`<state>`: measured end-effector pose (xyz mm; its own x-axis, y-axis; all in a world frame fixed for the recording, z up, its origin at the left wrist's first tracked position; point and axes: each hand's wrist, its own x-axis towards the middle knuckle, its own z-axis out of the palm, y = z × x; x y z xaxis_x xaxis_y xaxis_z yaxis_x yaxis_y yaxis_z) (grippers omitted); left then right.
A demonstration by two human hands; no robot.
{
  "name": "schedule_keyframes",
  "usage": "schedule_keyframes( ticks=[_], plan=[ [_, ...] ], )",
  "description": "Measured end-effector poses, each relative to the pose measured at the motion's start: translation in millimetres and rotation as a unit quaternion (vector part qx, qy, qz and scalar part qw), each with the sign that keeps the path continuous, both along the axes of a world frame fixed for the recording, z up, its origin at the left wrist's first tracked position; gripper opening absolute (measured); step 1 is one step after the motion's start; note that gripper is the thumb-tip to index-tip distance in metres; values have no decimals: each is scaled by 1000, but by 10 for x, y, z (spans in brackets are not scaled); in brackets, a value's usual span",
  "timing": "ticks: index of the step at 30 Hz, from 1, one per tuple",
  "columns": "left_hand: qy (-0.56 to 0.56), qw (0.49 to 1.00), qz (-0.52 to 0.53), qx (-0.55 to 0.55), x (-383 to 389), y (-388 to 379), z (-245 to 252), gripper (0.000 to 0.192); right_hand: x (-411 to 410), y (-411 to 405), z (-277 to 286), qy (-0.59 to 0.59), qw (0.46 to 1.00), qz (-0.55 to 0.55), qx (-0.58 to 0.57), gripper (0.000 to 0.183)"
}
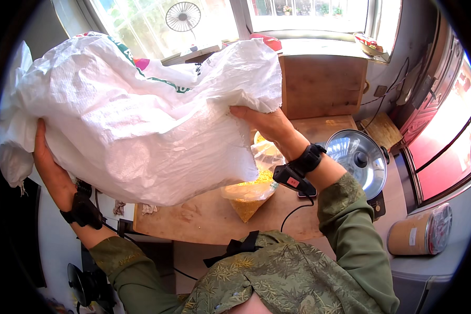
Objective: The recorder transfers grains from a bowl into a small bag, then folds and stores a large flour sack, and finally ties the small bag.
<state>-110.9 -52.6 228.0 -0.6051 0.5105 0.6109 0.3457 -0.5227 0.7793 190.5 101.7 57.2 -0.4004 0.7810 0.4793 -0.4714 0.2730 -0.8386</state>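
Note:
A large white woven plastic sack (141,137) with green printing hangs crumpled above the table, held between both hands. My right hand (269,123) grips it near its frayed open mouth, thumb on the near side. At the sack's far left end my left hand (43,147) holds it from below, with most of the fingers hidden by the folds. Under the mouth, a clear plastic bag (251,194) of yellow grain rests on the wooden table (172,219). Part of this bag is covered by the sack. Whether anything is inside the sack cannot be seen.
A pan with a glass lid (357,163) stands on the right. Behind the table a wooden board (322,84) leans below the windowsill, which holds a bowl (369,44) and a small fan (183,16). A cardboard drum (412,231) sits lower right. Cables run from both wrist devices.

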Motion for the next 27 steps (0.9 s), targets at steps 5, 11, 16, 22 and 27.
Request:
schedule_keyframes(
  ticks=[5,11,16,22,27],
  plan=[
    [4,1000,3,10,36,-43,-25,47,-27,-12,8,-1,1000,3,11,36],
    [14,1000,22,11,-22,-71,-28,48,-103,-10,-38,-2,1000,2,5,37],
    [10,1000,23,14,6,-85,-23,48,-112,-9,-32,5,1000,17,6,37],
    [6,999,38,19,96,-90,-16,48,-110,-38,-5,3,1000,9,5,37],
    [20,999,40,12,108,-93,27,48,-135,-20,-41,-15,1000,-27,-3,35]
  ],
)
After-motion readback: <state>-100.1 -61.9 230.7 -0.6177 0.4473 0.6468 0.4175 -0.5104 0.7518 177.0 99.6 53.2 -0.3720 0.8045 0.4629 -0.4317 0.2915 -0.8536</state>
